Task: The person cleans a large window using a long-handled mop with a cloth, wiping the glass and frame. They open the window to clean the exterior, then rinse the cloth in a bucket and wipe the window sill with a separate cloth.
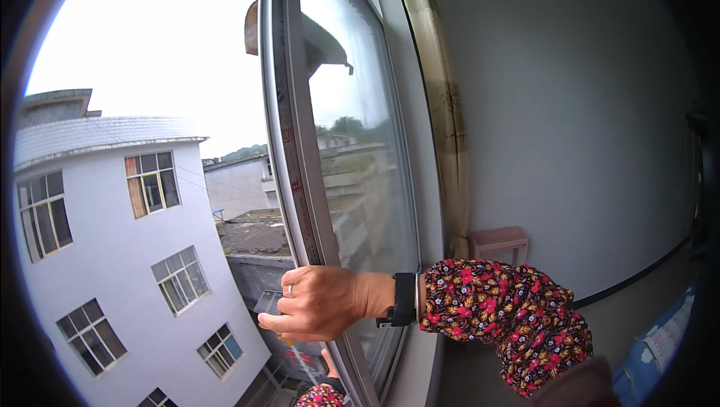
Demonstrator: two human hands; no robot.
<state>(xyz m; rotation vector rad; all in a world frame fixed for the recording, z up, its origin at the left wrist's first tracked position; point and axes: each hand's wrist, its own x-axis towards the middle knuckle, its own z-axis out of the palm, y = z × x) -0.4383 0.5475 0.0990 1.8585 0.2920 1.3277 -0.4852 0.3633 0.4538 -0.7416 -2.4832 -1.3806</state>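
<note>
An aluminium-framed window sash (323,193) with a glass pane stands in front of me, running from the top to the bottom of the view. My right hand (320,303), with a ring, a black wrist strap and a floral sleeve, reaches across it from the right, fingers curled round the sash's outer edge. Small yellow bits show under its fingers; what they belong to is unclear. Low down, left of the sash, a part of my left hand (329,363) shows with a dark strap and floral cuff. Most of it is hidden, and whether it holds anything cannot be made out.
Outside on the left rises a white building (124,249) with several windows, beside lower roofs (253,232). Right of the glass are the window sill (419,365), a beige curtain (450,125), a pink plastic rack (499,236) and a grey wall. Blue patterned fabric (655,345) lies lower right.
</note>
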